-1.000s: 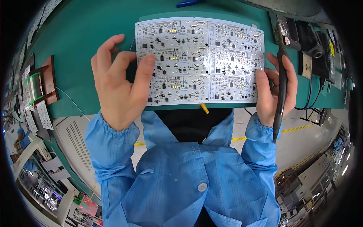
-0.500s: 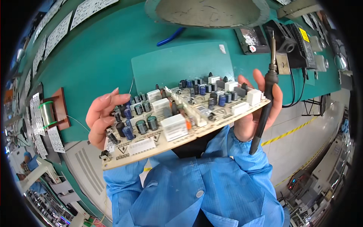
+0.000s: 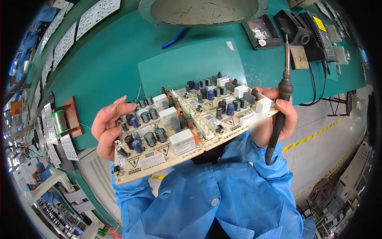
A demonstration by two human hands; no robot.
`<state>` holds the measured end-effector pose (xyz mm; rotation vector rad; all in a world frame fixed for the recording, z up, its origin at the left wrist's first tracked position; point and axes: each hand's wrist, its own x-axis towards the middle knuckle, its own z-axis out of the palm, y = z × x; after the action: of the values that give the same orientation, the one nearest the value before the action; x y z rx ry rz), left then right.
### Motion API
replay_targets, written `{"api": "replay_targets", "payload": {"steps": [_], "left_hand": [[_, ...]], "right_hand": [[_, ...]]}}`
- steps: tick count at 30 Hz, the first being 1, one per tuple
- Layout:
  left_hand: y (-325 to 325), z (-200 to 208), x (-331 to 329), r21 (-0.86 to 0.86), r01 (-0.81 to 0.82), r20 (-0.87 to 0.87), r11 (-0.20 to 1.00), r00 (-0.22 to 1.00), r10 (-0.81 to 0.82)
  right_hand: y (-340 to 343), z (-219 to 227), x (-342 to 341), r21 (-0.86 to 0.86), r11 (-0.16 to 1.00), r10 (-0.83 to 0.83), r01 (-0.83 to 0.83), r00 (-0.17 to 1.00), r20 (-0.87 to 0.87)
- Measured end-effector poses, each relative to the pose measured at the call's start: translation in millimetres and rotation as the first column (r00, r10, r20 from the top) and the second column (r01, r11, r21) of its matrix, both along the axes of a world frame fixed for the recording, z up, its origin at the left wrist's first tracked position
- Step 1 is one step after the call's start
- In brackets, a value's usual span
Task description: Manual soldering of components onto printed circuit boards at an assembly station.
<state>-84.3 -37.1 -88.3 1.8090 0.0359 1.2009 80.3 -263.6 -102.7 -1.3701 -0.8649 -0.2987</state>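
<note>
Two hands, head view: both are raised in front of the blue smock (image 3: pixel 179 207), with the circuit board panel (image 3: pixel 191 123) between them.
Left hand (image 3: pixel 108 129): its grip is closed on the panel's left edge, fingers bent around that side; the thumb is hidden.
Right hand (image 3: pixel 289 113): its grip is closed around the soldering iron (image 3: pixel 285 88) and also bears on the panel's right end; part of the palm is blurred.
Circuit board panel: held up near the table's close edge, component side showing, slanting so that the left end sits lower in view; dark and blue cylinders and white blocks stand on it.
Soldering iron: upright along the panel's right end, metal tip pointing away from the person.
Table (image 3: pixel 107 71): green, bearing a paler mat (image 3: pixel 179 65) beyond the panel and a blue tool (image 3: pixel 175 38) just past the mat.
Right side: a dark tray (image 3: pixel 274 42), a tan pad (image 3: pixel 299 57) and a black soldering station (image 3: pixel 318 38).
Left side: a solder spool (image 3: pixel 59 122) on a brown stand (image 3: pixel 74 115), with white boards (image 3: pixel 97 18) farther off.
</note>
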Motion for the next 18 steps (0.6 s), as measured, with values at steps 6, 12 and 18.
{"api": "replay_targets", "payload": {"steps": [6, 12, 18], "left_hand": [[0.3, -0.9, 1.4, 0.171, -0.072, 0.006, 0.983, 0.997, 0.072], [1.6, 0.1, -2.6, 0.186, -0.05, -0.031, 0.981, 0.998, 0.057], [-2.9, 10.5, -5.8, 0.288, -0.048, -0.152, 0.956, 0.984, 0.095]], "right_hand": [[-0.2, -0.6, -2.8, 0.005, 1.0, 0.0, 0.0, 1.0, -0.01], [-0.5, -2.3, -5.5, 0.007, 1.0, 0.015, -0.015, 1.0, -0.016], [-8.4, -10.4, -8.4, -0.002, 1.0, 0.008, -0.008, 1.0, -0.026]]}}
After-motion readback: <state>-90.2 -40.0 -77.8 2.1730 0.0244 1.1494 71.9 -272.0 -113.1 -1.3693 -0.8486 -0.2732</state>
